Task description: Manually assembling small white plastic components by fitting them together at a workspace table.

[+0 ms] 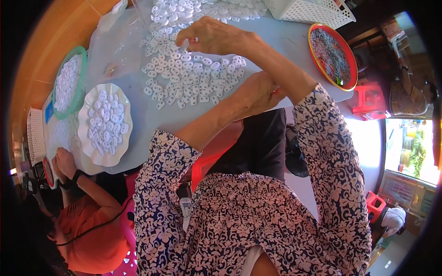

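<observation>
Centre: small plastic pieces [193, 76] are spread on the table [276, 39].
Left: two filled plates [105, 124] are set.
Right: a round tray [332, 56] is placed, basket [313, 10] behind.

Two hands [216, 37], three round dishes [105, 124], two white baskets [313, 11], countless small white pieces [189, 78].

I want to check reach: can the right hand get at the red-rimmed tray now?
Probably yes. The right hand rests on the white pieces, and the table between it and the red-rimmed tray looks bare.
</observation>
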`<state>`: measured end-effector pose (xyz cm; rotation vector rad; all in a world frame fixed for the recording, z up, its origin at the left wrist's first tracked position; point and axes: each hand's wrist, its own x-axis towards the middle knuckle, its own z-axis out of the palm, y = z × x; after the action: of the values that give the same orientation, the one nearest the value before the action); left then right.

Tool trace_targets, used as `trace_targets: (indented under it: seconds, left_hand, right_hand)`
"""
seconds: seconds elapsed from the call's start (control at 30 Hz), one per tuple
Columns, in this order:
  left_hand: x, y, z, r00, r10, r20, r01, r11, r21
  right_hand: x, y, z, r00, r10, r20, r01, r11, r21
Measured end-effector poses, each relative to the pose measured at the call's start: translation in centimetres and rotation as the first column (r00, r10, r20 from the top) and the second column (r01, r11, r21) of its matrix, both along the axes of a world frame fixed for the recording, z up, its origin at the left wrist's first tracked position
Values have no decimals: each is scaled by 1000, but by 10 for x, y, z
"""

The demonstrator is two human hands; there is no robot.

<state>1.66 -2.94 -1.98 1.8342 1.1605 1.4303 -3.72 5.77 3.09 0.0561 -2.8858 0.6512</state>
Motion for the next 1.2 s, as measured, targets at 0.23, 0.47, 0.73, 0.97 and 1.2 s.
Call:
trace_targets:
  seconds: [0.23, 0.47, 0.73, 0.97, 1.2]
  left_hand:
    - [0, -5, 8, 999, -14, 37, 15, 1000, -22]
    - [-8, 4, -4, 980, 62, 191, -34, 988, -148]
    - [-25, 8, 5, 635, 115, 764, 254, 903, -347]
    - [-28, 13, 3, 556, 79, 828, 432, 823, -369]
    - [-30, 15, -1, 575, 72, 815, 393, 849, -352]
  right_hand:
    - [5, -1, 3, 987, -31, 160, 13, 994, 109]
    - [62, 25, 18, 983, -158, -97, 155, 987, -38]
    - [152, 32, 3, 807, -583, -91, 407, 662, -629]
    - [178, 20, -28, 821, -560, -112, 307, 598, -740]
    - [184, 5, -39, 733, -670, -113, 333, 498, -801]
